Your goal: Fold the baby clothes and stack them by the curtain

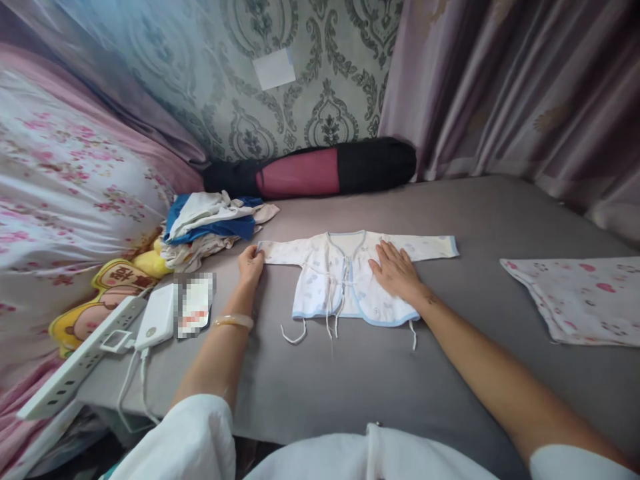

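Baby jacket (315,283), one, lies spread front-up on the grey-covered surface (300,393); your left hand (251,263) pinches the cuff of one sleeve, your right hand (396,270) rests flat on the front panel near the other sleeve, fingers slightly spread. Judged handling: light, soft, limp, hardly slippery or fragile, apt to crease if dragged; you would best take hold at cuffs, shoulders or blue-bound hem, not the thin ties (414,338). Count for you: four tie ends below the hem, one clothes heap (210,223), one heart-print cloth (580,293), one power strip (85,357).
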Demonstrator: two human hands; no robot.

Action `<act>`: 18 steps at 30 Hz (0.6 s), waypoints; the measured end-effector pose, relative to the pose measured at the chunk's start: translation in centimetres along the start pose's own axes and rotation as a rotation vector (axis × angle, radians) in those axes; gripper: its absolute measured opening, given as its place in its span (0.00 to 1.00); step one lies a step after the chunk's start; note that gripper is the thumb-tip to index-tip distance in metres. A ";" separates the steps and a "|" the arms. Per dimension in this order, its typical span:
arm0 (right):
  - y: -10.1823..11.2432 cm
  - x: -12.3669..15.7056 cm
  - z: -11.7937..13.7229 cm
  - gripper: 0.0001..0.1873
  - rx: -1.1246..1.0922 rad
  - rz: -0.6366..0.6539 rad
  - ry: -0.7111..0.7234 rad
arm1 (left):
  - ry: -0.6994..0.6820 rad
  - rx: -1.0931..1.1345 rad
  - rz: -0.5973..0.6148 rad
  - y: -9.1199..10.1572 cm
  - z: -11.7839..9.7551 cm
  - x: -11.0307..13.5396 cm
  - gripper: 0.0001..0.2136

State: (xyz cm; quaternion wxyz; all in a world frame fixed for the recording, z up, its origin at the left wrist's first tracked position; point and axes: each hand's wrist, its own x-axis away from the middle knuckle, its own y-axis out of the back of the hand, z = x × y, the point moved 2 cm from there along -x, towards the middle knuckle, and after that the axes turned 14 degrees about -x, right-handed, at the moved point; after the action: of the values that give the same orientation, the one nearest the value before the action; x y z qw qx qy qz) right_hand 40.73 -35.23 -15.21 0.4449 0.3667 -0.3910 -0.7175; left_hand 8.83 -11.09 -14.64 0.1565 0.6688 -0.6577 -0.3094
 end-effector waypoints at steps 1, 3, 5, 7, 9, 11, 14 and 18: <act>0.1 -0.1 0.0 0.31 -0.028 0.018 -0.012 | 0.005 -0.021 -0.004 0.0 0.1 0.0 0.15; 0.7 -0.5 -0.2 0.31 -0.136 0.067 -0.054 | 0.045 -0.084 -0.039 0.5 0.3 0.3 0.18; 1.7 -0.7 -0.8 0.30 -0.335 0.090 -0.123 | 0.099 -0.166 -0.068 1.3 0.4 1.0 0.22; 3.0 -0.5 -1.7 0.28 -0.592 0.025 -0.191 | 0.108 -0.203 -0.028 2.1 0.2 2.2 0.25; 4.5 0.6 -2.8 0.25 -0.769 -0.061 -0.259 | 0.093 -0.139 0.081 2.9 -0.1 4.1 0.25; 5.8 2.6 -3.8 0.27 -0.825 -0.057 -0.311 | 0.051 -0.079 0.231 3.5 -0.7 6.3 0.26; 7.4 6.4 -4.2 0.36 -0.785 0.174 -0.302 | -0.063 -0.063 0.459 4.2 -1.9 10.0 0.29; 8.3 10.3 -2.7 0.43 -0.662 0.447 -0.124 | -0.329 -0.192 0.628 4.0 -4.0 13.9 0.36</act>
State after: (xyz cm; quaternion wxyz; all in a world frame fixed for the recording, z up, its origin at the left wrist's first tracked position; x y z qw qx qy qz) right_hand 42.59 -47.89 -10.80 0.6594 0.0655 -0.2350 -0.7111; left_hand 7.35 -25.81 -12.01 0.1982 0.3579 -0.8151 -0.4101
